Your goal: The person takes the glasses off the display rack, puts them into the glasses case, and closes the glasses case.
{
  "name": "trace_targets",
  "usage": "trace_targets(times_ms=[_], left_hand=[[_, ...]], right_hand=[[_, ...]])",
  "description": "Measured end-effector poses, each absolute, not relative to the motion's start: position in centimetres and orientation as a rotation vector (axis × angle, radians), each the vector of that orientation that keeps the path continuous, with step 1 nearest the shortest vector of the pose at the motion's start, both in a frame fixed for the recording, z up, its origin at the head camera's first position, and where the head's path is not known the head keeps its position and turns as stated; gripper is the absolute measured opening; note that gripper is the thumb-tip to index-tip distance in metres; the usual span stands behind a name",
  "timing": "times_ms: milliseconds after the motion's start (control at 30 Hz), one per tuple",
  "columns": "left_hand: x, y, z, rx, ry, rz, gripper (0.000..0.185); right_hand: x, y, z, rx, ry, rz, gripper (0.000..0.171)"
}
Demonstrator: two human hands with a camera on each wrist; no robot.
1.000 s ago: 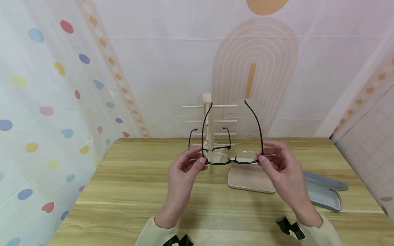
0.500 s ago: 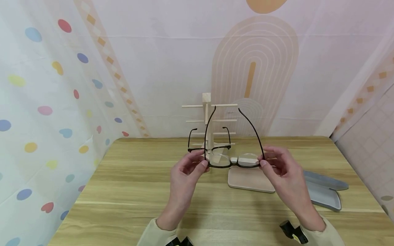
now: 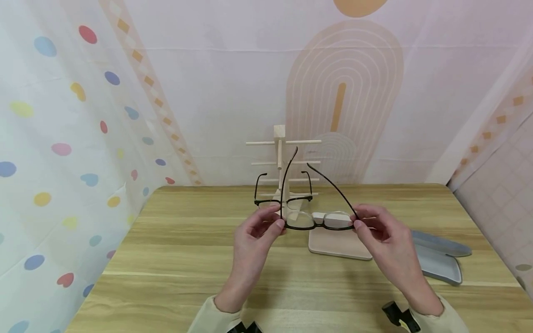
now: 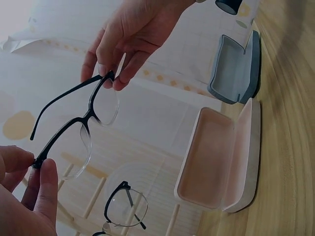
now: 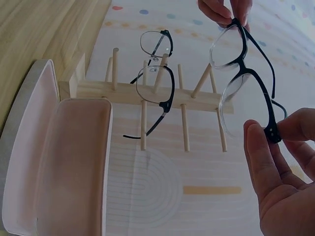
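Observation:
Black-framed glasses (image 3: 318,222) with clear lenses hang in the air between both hands, above the table. My left hand (image 3: 278,223) pinches the left hinge corner and my right hand (image 3: 356,225) pinches the right one. Both temples point away from me and lean inward, their ends nearly crossing. In the left wrist view, the left hand (image 4: 30,169) grips one end of the glasses (image 4: 81,130) and the right hand (image 4: 114,76) the other. The right wrist view shows the same glasses (image 5: 243,73), with the right hand (image 5: 271,140) near and the left hand (image 5: 227,12) far.
A wooden peg stand (image 3: 280,157) at the table's back carries a second pair of glasses (image 3: 283,200). An open pink case (image 3: 339,243) lies just beneath the held pair. An open grey case (image 3: 437,261) sits to its right. Patterned curtains close in the wooden table (image 3: 166,259).
The two temples have swung inward from nearly parallel until their ends almost cross. The glasses and both hands have sunk slightly.

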State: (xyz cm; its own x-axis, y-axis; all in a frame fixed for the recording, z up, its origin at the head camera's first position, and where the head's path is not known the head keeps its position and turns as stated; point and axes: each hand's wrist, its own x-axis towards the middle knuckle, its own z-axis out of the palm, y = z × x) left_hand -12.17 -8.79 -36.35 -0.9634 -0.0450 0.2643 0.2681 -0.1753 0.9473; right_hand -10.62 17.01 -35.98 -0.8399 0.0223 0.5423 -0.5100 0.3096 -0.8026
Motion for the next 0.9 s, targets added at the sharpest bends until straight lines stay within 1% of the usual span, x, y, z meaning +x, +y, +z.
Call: trace_targets(times_ms=[533,900], left_hand=[[-12.1,-8.7,-36.6,-0.234,-1.923,-2.226,0.031],[-12.1,-8.4,-36.6,-0.222,-1.948,-2.211,0.033]], right_hand=[[-10.5,17.5,-36.6,0.507,-2.132,1.541,0.026],[-10.4,17.8,-37.2,0.534,-2.141,1.506,0.029]])
